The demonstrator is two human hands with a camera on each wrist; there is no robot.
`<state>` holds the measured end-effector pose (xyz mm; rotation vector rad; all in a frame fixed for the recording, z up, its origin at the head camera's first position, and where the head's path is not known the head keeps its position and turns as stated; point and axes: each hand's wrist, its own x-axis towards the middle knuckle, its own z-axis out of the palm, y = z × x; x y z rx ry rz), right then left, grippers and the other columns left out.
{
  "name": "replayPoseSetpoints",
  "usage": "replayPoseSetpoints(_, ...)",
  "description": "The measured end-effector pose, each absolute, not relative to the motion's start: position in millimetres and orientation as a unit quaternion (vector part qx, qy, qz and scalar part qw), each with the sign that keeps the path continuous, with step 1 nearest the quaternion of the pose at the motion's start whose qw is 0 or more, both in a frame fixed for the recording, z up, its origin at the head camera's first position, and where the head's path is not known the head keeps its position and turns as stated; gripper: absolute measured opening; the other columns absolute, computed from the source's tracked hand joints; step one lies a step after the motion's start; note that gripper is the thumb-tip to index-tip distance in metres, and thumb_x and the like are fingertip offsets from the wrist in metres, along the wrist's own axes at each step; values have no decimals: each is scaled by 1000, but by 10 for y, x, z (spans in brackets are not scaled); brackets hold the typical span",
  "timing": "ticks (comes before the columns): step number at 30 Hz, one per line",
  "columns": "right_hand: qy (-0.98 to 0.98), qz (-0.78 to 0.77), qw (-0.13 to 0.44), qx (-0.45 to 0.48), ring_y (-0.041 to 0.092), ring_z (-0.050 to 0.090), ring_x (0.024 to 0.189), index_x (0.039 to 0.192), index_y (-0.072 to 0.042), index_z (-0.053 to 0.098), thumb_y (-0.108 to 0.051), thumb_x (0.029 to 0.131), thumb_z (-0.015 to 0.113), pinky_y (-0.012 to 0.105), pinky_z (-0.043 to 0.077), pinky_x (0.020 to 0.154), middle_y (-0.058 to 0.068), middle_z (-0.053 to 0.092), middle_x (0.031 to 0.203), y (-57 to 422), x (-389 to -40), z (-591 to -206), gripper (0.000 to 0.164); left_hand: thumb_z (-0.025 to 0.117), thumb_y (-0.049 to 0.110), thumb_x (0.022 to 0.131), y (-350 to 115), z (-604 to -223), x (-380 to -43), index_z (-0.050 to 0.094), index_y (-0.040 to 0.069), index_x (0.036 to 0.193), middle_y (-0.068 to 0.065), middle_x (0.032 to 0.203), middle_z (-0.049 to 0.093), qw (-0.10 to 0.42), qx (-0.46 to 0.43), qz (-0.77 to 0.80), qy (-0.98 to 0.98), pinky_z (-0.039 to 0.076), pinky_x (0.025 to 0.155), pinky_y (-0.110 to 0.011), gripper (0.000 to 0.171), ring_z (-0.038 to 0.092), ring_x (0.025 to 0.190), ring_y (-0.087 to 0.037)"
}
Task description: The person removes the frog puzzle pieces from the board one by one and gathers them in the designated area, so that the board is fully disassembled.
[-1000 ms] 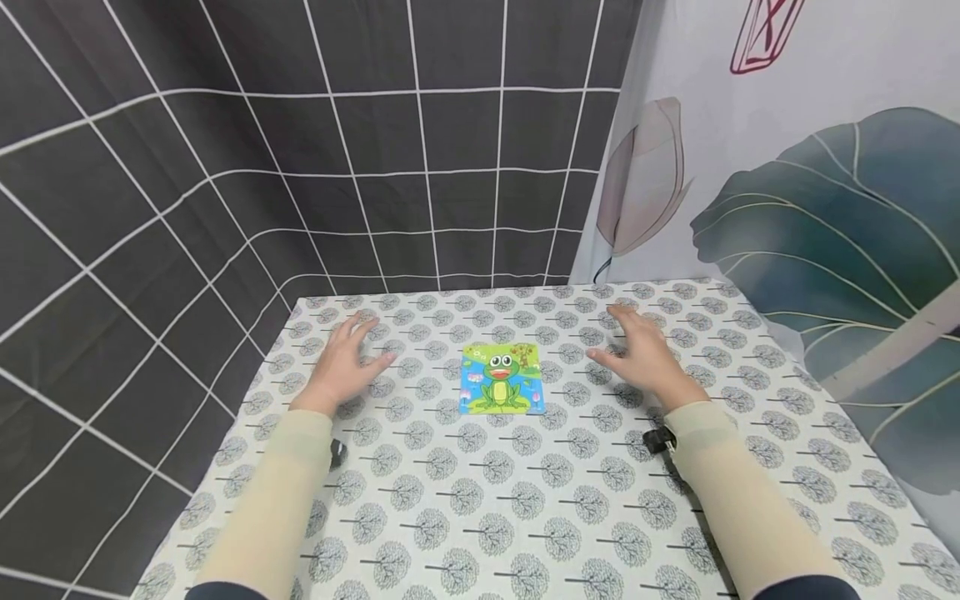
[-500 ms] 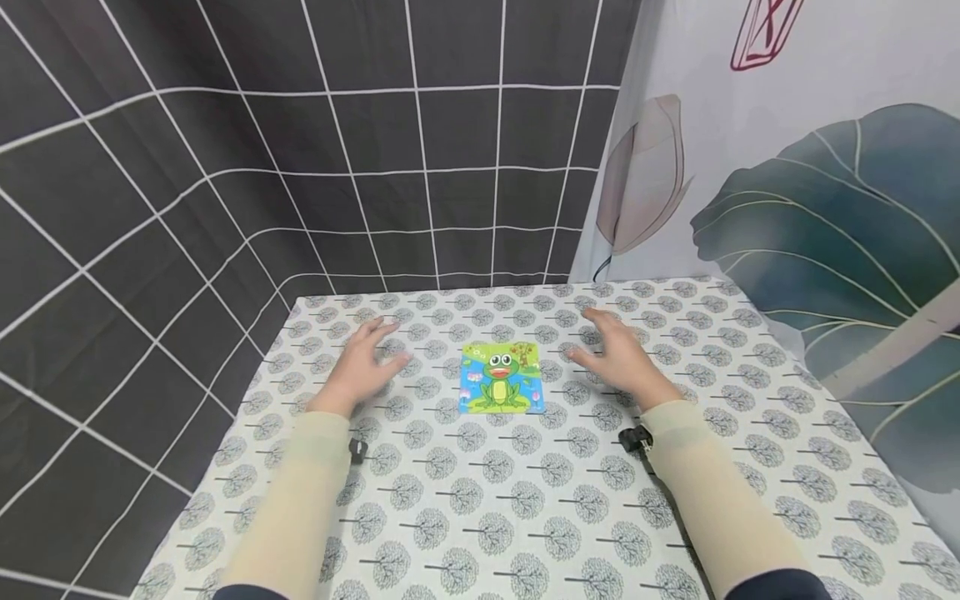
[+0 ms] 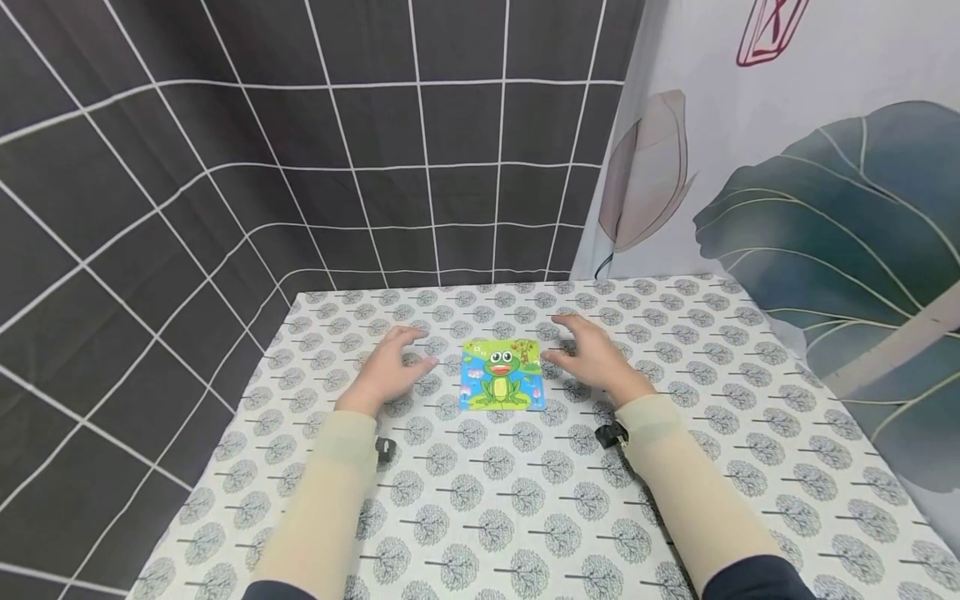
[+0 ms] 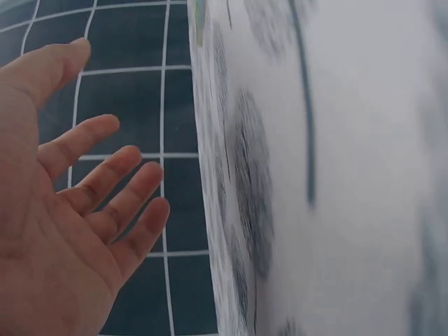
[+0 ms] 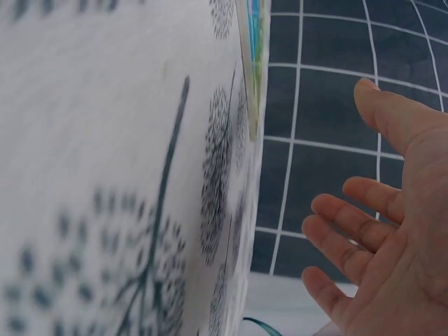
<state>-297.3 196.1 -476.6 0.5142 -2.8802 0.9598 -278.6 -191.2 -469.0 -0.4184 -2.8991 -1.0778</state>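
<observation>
A square picture board with a cartoon frog (image 3: 501, 375) lies flat on the table in the head view, green above and blue around the frog. My left hand (image 3: 390, 367) hovers to its left, fingers loosely bent and thumb spread, holding nothing. On the other side my right hand (image 3: 592, 357) has its thumb tip close to the board's right edge, also holding nothing. The left wrist view shows the bare palm and spread fingers of the left hand (image 4: 77, 189). In the right wrist view, the board's thin edge (image 5: 253, 70) appears beyond the relaxed right hand (image 5: 385, 217).
A white cloth printed with grey trees covers the table (image 3: 480, 517). Behind it and to the left hangs a dark curtain (image 3: 465, 125) with a white grid. At the right is a pale curtain (image 3: 720, 167) printed with large leaves.
Both hands have moved inward toward the frog board, the left one going right and the right one going left. The board has stayed in place on the table.
</observation>
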Motion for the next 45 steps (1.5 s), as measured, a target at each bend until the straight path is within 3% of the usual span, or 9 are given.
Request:
replayPoseSetpoints(9, -934, 302, 10, 188, 39, 45, 144, 153, -5, 49, -38, 92, 81, 60, 31, 122, 17, 48, 157, 1756, -3097, -4801, 76, 78, 33, 95, -1657, -4742, -2766, 65, 11, 140, -6, 142, 56, -17, -147, -363, -920, 45, 112, -57, 51, 58, 127, -35)
replayPoseSetpoints(25, -932, 274, -23, 237, 33, 56, 134, 143, -3, 60, -32, 92, 82, 51, 42, 118, 14, 61, 143, 1420, -3192, -4820, 63, 79, 31, 94, -1395, -4777, -2743, 67, 13, 138, -1, 133, 60, -73, -194, -305, -929, 46, 113, -48, 50, 58, 125, -25)
replayPoseSetpoints(31, -933, 245, -31, 262, 27, 62, 123, 138, -6, 66, -34, 94, 81, 48, 47, 112, 9, 67, 133, 1287, -3221, -4782, 54, 80, 33, 93, -1365, -4790, -2737, 71, 19, 133, 0, 136, 61, -73, -214, -257, -939, 43, 116, -50, 43, 56, 131, -26)
replayPoseSetpoints(39, -935, 223, -58, 269, 24, 66, 116, 133, -6, 69, -28, 95, 80, 43, 52, 108, 7, 70, 128, 1122, -3279, -4761, 46, 81, 31, 93, -1361, -4762, -2713, 73, 18, 131, 0, 138, 62, -84, -227, -247, -938, 38, 120, -50, 41, 53, 136, -26)
replayPoseSetpoints(45, -934, 207, -70, 281, 21, 66, 106, 130, -5, 71, -26, 96, 78, 41, 56, 100, 6, 70, 118, 1017, -3328, -4749, 41, 81, 31, 93, -1363, -4764, -2703, 73, 19, 132, 0, 139, 59, -86, -223, -235, -942, 42, 117, -47, 41, 55, 133, -25)
